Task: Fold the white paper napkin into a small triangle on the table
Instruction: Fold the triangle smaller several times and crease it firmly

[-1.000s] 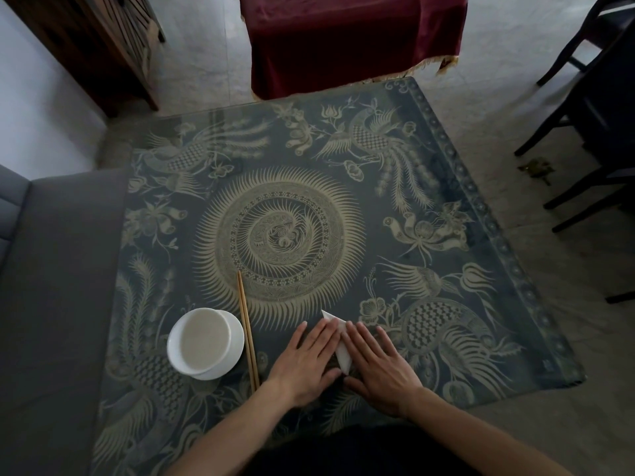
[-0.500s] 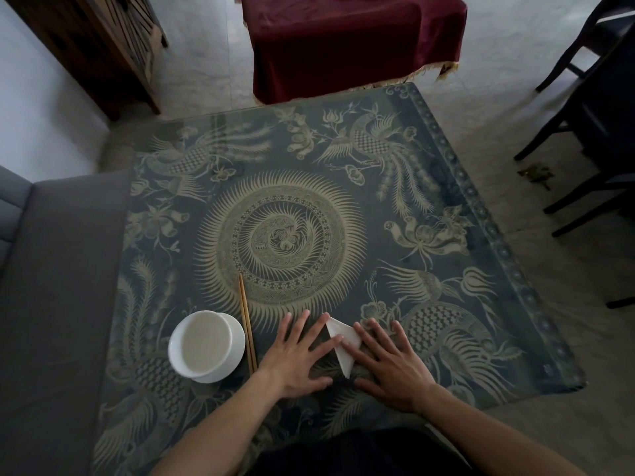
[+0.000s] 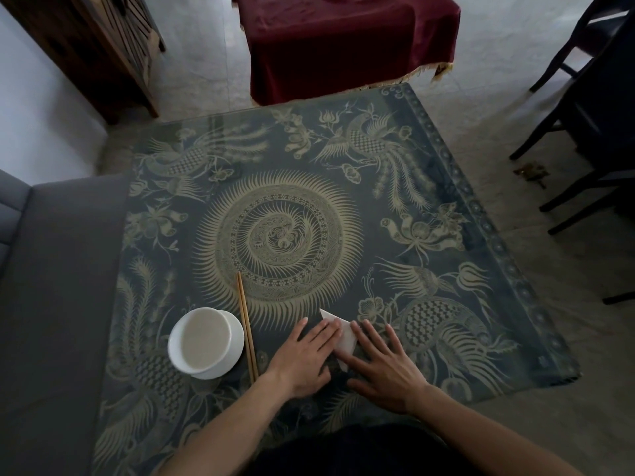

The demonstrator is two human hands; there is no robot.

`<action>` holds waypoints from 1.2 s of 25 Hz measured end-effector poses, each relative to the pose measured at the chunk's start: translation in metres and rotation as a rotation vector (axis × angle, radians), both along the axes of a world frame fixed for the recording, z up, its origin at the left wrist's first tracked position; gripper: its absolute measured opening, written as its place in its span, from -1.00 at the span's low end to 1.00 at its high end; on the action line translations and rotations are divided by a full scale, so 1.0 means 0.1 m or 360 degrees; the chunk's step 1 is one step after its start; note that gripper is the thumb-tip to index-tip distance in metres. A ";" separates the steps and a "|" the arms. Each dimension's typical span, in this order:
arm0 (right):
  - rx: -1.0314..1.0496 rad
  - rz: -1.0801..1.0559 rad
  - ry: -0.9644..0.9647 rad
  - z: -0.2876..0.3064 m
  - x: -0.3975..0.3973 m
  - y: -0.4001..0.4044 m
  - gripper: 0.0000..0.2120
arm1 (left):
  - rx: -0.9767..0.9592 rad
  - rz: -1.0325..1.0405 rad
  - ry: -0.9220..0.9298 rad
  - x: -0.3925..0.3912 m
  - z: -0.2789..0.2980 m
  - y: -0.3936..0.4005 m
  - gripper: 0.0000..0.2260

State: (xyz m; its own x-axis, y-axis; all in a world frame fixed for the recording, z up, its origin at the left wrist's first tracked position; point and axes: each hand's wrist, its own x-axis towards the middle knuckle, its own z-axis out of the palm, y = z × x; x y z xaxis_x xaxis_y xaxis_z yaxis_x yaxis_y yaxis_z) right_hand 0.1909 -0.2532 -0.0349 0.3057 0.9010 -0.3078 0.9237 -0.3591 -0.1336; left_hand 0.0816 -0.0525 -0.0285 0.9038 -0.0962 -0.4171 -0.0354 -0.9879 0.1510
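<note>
We find the napkin [image 3: 347, 333] on the table [image 3: 446, 235], near its front edge. On the napkin lie the left hand [image 3: 304, 359] and right hand [image 3: 385, 365]. Left of the napkin lie chopsticks [image 3: 246, 324]; left of those, a bowl [image 3: 202, 341].

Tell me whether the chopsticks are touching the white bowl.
Cannot tell. In the head view the chopsticks run right along the right rim of the bowl, and no plain gap or contact shows.
</note>
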 end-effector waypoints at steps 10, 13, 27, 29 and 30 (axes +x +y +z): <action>0.0053 0.0263 -0.0063 0.09 0.13 -0.09 -0.45 | -0.0018 -0.0019 0.0135 0.03 -0.02 0.09 -0.34; 0.0045 0.0321 -0.0064 0.14 0.18 -0.09 -0.47 | -0.0031 -0.0024 0.0101 0.02 -0.02 0.09 -0.33; -0.0025 -0.0117 0.0109 0.06 -0.01 0.10 -0.26 | -0.0200 0.0199 -0.0053 0.04 -0.06 -0.15 -0.32; -0.0031 -0.0110 0.0113 0.05 0.00 0.09 -0.26 | -0.0155 0.0136 -0.0059 0.06 -0.06 -0.16 -0.32; -0.0041 -0.0104 0.0119 0.06 0.01 0.09 -0.26 | -0.0134 0.0114 -0.0057 0.07 -0.06 -0.15 -0.32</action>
State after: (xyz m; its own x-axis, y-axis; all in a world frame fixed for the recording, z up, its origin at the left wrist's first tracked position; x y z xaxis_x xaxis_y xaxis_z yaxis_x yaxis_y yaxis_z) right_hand 0.1915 -0.2438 -0.0292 0.3392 0.8714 -0.3545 0.8859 -0.4227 -0.1913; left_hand 0.0890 -0.0680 -0.0347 0.9238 -0.0641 -0.3774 0.0278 -0.9720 0.2332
